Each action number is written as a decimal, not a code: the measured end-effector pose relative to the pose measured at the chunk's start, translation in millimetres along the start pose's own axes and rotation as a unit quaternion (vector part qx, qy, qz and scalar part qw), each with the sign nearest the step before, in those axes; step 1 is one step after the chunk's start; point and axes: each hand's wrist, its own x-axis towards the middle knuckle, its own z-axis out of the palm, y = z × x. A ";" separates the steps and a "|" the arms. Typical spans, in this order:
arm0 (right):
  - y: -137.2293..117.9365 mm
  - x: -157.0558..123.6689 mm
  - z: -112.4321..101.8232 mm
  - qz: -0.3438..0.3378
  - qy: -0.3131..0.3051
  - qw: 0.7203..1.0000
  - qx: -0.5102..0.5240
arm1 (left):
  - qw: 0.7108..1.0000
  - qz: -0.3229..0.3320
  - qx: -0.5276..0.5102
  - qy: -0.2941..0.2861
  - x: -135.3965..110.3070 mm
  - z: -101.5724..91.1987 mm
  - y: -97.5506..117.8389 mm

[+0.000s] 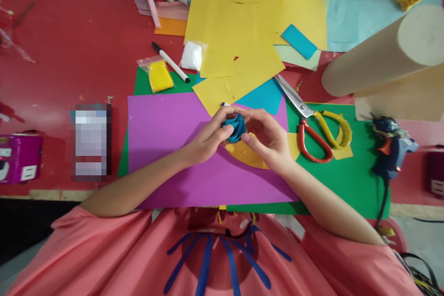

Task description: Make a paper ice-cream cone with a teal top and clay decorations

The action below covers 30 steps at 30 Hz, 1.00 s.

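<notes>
Between my two hands is a small piece of blue paper [235,128], curled and layered in folds. My left hand [211,136] is closed on it, thumb on its near face and fingers behind. My right hand [268,138] pinches its right edge with thumb and fingertips. Under the hands lies a round-edged yellow paper piece [248,156] on a purple sheet [166,148]. A dark pen tip [225,104] shows just past my left fingers; the rest of it is hidden.
Scissors [305,115] with red and yellow handles lie right, near a blue glue gun [390,152] and a paper roll [381,51]. Yellow sheets [239,18], a marker [169,61] and clay packets [160,76] lie beyond. A blurred phone [90,142] is at left.
</notes>
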 end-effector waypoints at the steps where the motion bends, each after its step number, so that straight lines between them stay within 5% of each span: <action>1: -0.7 0.2 0.3 0.006 0.001 1.000 -0.002 | 1.000 0.000 0.004 0.000 -0.1 0.3 -0.7; 18: 3.6 -5.5 5.3 0.011 0.028 1.000 -0.006 | 0.999 0.041 0.030 -0.004 0.4 3.3 -0.6; 30: 8.5 -4.7 6.5 0.000 0.036 0.999 -0.033 | 1.000 0.004 0.018 0.000 2.3 1.7 2.2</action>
